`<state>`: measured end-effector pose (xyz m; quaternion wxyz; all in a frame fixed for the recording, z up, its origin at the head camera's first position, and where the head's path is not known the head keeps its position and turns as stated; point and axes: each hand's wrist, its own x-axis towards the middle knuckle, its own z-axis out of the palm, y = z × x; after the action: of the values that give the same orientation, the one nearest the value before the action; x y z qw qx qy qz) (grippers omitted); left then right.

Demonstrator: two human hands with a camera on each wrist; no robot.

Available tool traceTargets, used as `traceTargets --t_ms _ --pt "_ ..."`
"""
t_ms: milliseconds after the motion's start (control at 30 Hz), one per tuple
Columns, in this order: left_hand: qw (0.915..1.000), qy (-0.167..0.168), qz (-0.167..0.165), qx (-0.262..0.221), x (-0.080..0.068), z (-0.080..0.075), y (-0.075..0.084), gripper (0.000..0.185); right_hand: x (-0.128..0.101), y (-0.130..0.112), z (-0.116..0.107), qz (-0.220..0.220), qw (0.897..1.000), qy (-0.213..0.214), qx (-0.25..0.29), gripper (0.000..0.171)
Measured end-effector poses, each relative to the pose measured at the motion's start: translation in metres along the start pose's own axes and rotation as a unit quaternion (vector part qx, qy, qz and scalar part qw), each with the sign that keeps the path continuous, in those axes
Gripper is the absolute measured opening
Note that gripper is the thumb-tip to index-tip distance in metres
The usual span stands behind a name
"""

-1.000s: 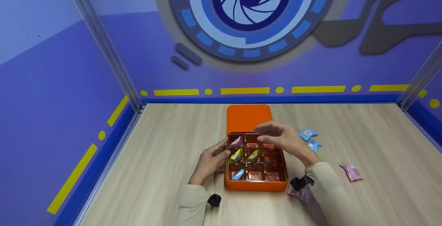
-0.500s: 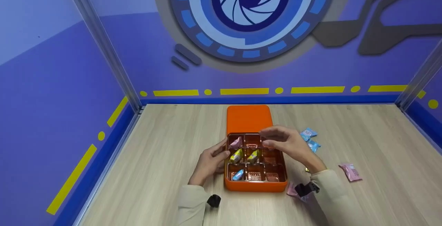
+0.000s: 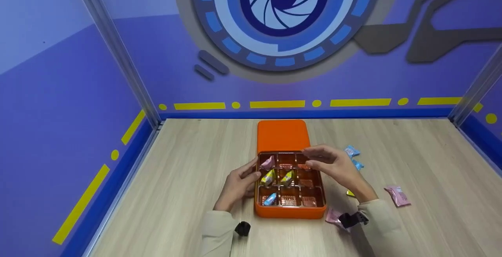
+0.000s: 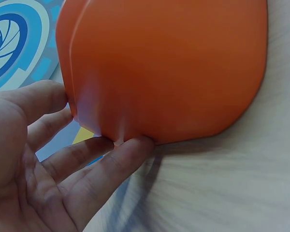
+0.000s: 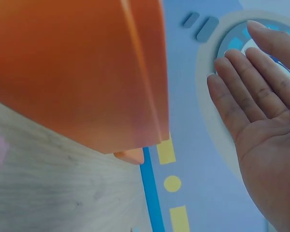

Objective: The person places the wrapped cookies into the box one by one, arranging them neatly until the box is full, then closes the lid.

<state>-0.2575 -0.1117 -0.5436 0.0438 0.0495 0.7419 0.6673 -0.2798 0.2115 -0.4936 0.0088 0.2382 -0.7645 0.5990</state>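
Your right hand has drifted right off the orange box – fingers spread, holding nothing – while your left hand still presses straight fingers against its near side.

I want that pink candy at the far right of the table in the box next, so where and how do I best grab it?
Pinch the pink candy across its flat middle from above with the right hand. It lies flat and alone on the table, so probably nothing blocks a top-down grip.

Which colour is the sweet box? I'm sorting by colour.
Orange, clearest in the head view: the box, with its lid behind.
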Motion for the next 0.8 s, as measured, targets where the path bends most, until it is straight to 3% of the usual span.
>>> traceTargets --t_ms 800 --pt "0.9991 0.006 0.016 0.038 0.000 -0.001 0.000 0.054 -0.009 0.007 -0.013 0.006 0.999 0.046 -0.028 0.037"
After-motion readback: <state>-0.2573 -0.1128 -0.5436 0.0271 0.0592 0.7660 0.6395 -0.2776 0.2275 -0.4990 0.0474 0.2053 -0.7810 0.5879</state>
